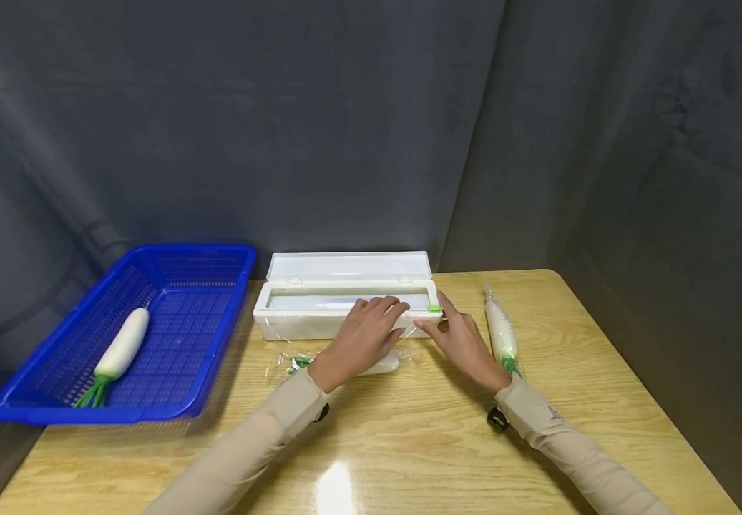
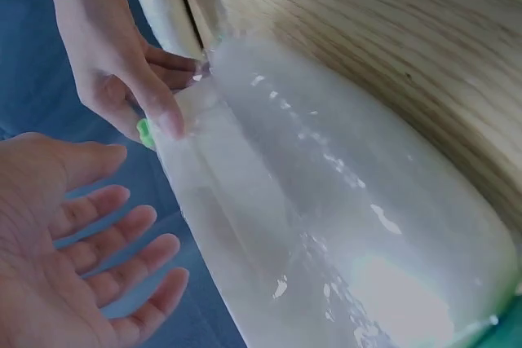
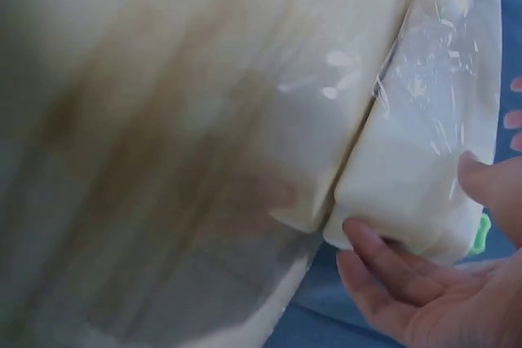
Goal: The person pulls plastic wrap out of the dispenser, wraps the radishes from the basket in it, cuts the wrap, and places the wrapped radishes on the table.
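A white cling film dispenser [image 1: 306,328] stands on the table with its lid [image 1: 348,266] raised and a green slider [image 1: 433,308] at its right end. My right hand [image 1: 464,345] grips that end, thumb [image 3: 481,178] on the front face and fingers around the side. Above the front edge hovers my left hand [image 1: 359,337], fingers loosely spread, holding nothing in the left wrist view. Under the left wrist, in front of the dispenser, lies a white radish [image 1: 383,364] in clear film, partly hidden by that hand. Film stretches over the radish and the dispenser's front.
Right of the right hand, another film-wrapped white radish [image 1: 501,330] lies with its green stalks toward me. A blue plastic basket [image 1: 219,357] at the left holds one bare radish [image 1: 124,345]. Dark curtains [image 1: 345,129] hang behind the wooden table [image 1: 409,458].
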Demonstrator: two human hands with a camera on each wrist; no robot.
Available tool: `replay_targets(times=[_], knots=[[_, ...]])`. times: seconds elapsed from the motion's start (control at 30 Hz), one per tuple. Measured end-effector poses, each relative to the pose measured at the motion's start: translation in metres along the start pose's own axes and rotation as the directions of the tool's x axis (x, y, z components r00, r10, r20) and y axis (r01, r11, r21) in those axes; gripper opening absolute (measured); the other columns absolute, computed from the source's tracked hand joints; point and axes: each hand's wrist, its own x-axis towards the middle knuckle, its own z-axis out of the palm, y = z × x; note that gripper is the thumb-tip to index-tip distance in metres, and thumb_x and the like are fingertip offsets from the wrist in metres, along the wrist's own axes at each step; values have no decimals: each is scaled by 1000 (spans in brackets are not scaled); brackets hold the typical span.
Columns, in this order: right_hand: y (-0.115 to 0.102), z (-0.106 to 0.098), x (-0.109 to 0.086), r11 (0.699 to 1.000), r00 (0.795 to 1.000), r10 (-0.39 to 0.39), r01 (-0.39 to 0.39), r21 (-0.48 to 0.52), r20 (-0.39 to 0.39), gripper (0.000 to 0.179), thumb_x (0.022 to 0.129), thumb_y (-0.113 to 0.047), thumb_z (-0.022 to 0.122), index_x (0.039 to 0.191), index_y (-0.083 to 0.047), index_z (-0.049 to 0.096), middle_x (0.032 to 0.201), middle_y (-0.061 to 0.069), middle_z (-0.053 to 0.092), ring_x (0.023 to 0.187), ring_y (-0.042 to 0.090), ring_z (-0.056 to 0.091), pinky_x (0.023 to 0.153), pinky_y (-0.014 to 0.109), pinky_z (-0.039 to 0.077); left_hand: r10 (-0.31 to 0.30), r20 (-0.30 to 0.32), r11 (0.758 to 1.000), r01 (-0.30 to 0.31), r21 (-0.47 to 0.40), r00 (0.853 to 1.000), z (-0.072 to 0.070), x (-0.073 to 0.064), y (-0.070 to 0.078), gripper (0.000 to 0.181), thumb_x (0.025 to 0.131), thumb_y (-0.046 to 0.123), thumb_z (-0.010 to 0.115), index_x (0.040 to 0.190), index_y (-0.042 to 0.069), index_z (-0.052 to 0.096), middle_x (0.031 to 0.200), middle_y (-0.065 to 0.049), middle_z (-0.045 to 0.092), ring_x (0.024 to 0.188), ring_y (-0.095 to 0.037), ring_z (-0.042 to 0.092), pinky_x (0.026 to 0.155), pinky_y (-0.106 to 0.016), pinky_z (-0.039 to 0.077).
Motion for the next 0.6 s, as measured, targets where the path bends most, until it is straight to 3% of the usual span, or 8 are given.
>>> replay_targets(times=[0.13,0.3,0.43,0.6], knots=[[2,-6,1,1000,1000,13,-14,17,22,78,98,-28,75,156,8,38,103,26,77,86,32,78,71,43,63,-20,9,1000,20,-8,1000,1,9,5,36,99,24,75,131,11,65,127,-6,70,110,-25,70,87,-43,56],[5,-12,4,1000,999,13,-14,21,35,77,97,-27,76,153,11,40,116,31,72,92,35,78,74,43,63,-50,-13,999,50,-18,999,5,21,11,31,98,21,76,125,9,69,117,-7,73,97,-26,73,80,-42,57],[7,-12,5,999,999,0,-2,35,45,74,96,-24,77,151,12,43,108,27,75,87,32,78,68,35,63,-79,-2,996,79,-31,997,7,31,16,28,99,21,74,124,9,70,115,-7,74,96,-26,72,78,-41,56],[10,-12,5,999,998,-29,28,38,49,70,96,-18,77,149,13,45,95,22,78,76,25,77,63,31,61,-122,70,987,128,-97,990,11,41,18,28,102,21,70,128,10,71,116,-6,73,97,-26,71,80,-40,56]])
